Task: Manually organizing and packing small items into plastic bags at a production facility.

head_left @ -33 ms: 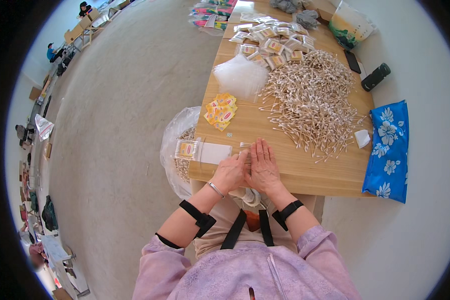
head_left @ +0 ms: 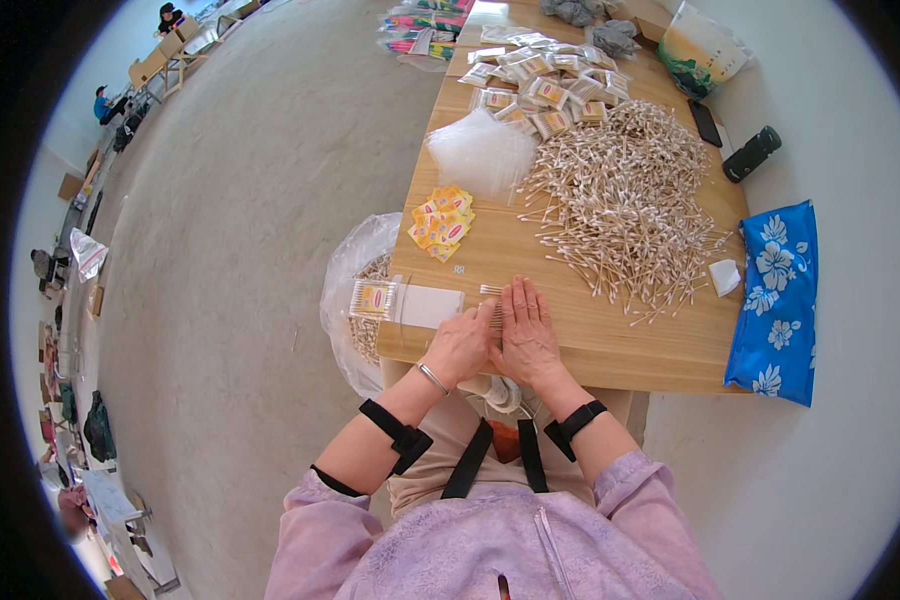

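Observation:
A small row of cotton swabs [head_left: 491, 291] lies on the table at its near edge, between my two hands. My left hand [head_left: 458, 348] curls its fingers against the left side of the row, closed on it. Flat and stretched out, my right hand [head_left: 526, 335] lies along the right side; its fingers are close together and hide part of the swabs. Just left of my left hand lies a white card [head_left: 433, 307], beside a clear packet [head_left: 374, 298] of swabs with a yellow-orange label at the table's left edge.
A big heap of loose swabs [head_left: 630, 190] covers the table's right side. Behind are filled packets [head_left: 545, 85], clear bags [head_left: 482, 152] and yellow label cards [head_left: 441, 222]. A blue floral pouch [head_left: 773, 300], black bottle [head_left: 752, 154] and phone [head_left: 704, 122] line the wall side.

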Tool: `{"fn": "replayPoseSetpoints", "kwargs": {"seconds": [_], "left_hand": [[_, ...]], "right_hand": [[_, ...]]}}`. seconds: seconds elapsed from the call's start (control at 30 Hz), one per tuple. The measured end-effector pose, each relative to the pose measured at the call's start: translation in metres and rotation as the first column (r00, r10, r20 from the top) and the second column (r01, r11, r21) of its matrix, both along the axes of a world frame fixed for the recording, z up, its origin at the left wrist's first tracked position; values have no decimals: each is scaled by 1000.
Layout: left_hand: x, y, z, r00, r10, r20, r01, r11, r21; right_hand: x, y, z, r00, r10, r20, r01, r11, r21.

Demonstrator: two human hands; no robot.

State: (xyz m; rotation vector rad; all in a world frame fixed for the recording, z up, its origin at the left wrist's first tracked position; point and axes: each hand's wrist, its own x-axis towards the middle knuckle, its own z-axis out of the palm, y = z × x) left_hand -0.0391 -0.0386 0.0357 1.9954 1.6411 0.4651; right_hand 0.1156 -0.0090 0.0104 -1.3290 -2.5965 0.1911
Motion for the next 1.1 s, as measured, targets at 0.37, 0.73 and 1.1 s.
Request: {"fn": "replayPoseSetpoints", "kwargs": {"seconds": [0.37, 0.73, 1.1], "left_hand": [[1, 10, -7, 1000, 1, 4, 0, 998, -61], [4, 12, 0, 999, 35, -36, -38, 996, -82], [8, 12, 9, 998, 68, 12, -67, 995, -68]], "right_hand": [[1, 0, 1, 1000, 0, -29, -1, 998, -56], [1, 1, 5, 1000, 4, 2, -4, 998, -57], [7, -8, 4, 999, 27, 23, -26, 998, -62]]}}
